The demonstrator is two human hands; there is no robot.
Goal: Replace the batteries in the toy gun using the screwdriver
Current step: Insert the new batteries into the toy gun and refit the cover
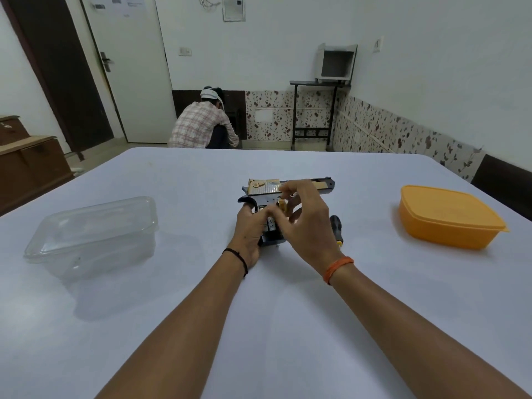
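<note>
Now toy gun (290, 188) lies mid table (288, 326), barrel pointing right; left hand (250, 228) grips handle; right hand (305, 217) pinches battery (271, 223) in open handle; screwdriver (336, 227) just right of hand; clear box (95, 234) left, orange box (449, 217) right.

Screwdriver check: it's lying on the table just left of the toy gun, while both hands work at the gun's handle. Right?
Not quite. The head view shows the screwdriver lying on the table just right of the toy gun, partly hidden behind the right hand. The rest holds: the left hand and the right hand both work at the gun's handle.
</note>
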